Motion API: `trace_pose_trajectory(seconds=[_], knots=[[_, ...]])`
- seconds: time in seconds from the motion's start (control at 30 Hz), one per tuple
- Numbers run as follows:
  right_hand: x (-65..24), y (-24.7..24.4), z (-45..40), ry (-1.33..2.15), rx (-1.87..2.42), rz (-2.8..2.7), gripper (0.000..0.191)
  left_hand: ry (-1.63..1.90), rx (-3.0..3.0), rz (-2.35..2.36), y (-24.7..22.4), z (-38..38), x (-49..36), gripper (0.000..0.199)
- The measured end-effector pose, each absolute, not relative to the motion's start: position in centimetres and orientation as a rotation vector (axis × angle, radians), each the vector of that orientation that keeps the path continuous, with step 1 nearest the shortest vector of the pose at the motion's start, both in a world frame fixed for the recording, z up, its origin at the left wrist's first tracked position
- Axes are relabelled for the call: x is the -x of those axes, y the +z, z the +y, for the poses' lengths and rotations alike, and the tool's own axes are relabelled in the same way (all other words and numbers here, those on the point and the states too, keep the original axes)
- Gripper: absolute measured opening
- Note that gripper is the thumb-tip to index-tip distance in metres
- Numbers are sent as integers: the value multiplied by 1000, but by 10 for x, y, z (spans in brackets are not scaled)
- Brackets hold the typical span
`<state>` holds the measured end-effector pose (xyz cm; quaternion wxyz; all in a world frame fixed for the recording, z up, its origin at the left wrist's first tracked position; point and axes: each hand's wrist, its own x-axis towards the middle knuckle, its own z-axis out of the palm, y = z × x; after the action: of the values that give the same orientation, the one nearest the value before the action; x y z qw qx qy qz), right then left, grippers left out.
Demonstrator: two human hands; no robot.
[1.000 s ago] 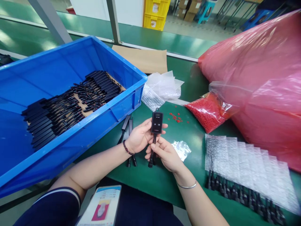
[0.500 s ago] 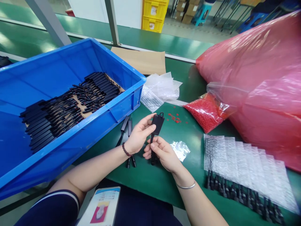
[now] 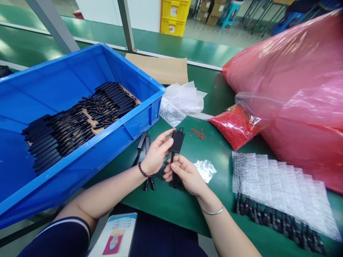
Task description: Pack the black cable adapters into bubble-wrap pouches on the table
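Between my hands is a black flat box with a loop at its top and a short cable below, a cable module [image 3: 177,142]. My left hand [image 3: 158,151] pinches the box's left edge between thumb and fingers. Lower down, my right hand [image 3: 184,173] grips the cable, whose dark end hangs beneath the fingers. Left of my left wrist lie two similar black modules [image 3: 141,141], partly hidden by that hand. Small red rings [image 3: 199,134] are scattered beyond the held box. Crumpled clear plastic [image 3: 205,170] rests just right of my right hand.
At left stands a blue bin [image 3: 128,125] holding many black modules. Bubble bags [image 3: 278,178] with black connectors sticking out lie overlapped at right. Behind them are a bag of red rings [image 3: 235,126] and a big pink bag [image 3: 300,78]. Loose bubble bags [image 3: 184,98] and cardboard [image 3: 160,69] lie farther back.
My left hand has shifted slightly left, and the box has tilted more upright and turned its flat face toward me. My right hand stays on the cable.
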<state>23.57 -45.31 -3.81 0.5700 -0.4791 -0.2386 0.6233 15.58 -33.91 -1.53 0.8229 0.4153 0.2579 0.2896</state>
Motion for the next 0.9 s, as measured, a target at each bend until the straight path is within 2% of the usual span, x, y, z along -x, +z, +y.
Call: trace_pose_trajectory(seconds=[0.17,0.33,0.43,0.6,0.7,0.9], knots=[[-235,-36,-453,1401,1174,-585,23,627,-885,563,-15,-339,-156,37],[-231,-35,-455,1324,1278,-596,29,581,-940,547,-10,-341,-154,51],[-232,-35,-457,1223,1362,-715,26,535,-864,527,-7,-341,-154,49],[-245,-31,-459,519,1644,-900,12,401,-650,471,-4,-344,-153,37],[-255,-28,-459,140,1672,-953,13,330,-600,467,-4,-349,-154,33],[-262,-28,-459,-131,1701,-1160,22,288,-552,456,-6,-361,-155,35]])
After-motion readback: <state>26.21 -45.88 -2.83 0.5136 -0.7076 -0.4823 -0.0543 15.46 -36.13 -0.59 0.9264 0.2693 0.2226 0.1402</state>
